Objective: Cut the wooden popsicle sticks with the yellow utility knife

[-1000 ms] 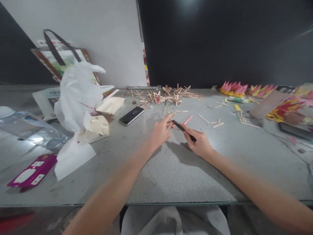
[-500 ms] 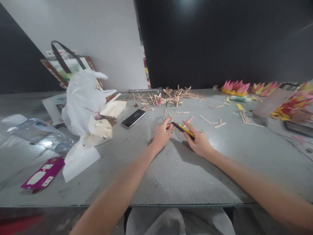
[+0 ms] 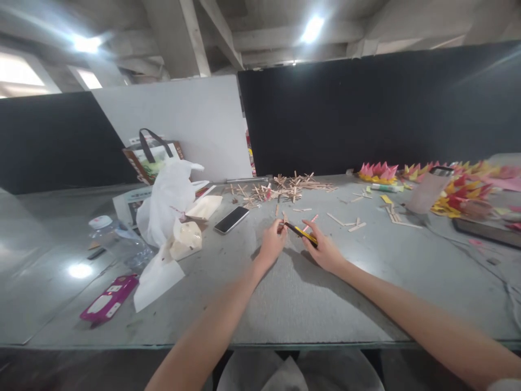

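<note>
My right hand (image 3: 325,251) is closed round a black and yellow utility knife (image 3: 302,233), whose tip points left towards my left hand. My left hand (image 3: 272,241) pinches a small wooden stick (image 3: 284,218) with its fingertips, right at the knife's tip. Both hands rest on the grey table (image 3: 285,293) near its middle. A pink stick (image 3: 312,220) lies just behind the knife. A heap of glued wooden stick crosses (image 3: 285,189) sits further back.
A phone (image 3: 232,219) lies left of my hands. A white plastic bag (image 3: 166,201), beige packets (image 3: 185,239), a plastic bottle (image 3: 118,244) and a magenta box (image 3: 108,298) fill the left. Paper flowers (image 3: 378,172) and loose sticks (image 3: 354,224) lie at the right.
The camera has tilted up, so the ceiling and lights now show. My hands keep the same hold; the knife's yellow side has turned into view.
</note>
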{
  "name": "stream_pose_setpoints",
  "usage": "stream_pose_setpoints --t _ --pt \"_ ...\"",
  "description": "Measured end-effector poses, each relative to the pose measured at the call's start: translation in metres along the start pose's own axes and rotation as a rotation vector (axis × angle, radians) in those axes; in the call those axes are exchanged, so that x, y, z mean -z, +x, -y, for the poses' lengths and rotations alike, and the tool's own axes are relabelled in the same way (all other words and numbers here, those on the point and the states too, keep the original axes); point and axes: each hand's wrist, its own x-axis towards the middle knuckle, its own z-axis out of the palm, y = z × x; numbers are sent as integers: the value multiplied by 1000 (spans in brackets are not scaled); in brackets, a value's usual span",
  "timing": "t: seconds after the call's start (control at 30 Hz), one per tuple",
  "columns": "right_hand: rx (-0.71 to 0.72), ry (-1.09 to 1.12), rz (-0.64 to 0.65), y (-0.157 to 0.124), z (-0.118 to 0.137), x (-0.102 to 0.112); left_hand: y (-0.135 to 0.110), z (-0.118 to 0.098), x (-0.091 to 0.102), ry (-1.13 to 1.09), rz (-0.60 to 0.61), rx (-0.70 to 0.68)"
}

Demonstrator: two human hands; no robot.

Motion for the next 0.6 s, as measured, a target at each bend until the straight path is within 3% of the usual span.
stream_pose_setpoints --t 0.6 --pt "93 -5 -8 1 -3 -6 3 -5 4 -52 -69 -30"
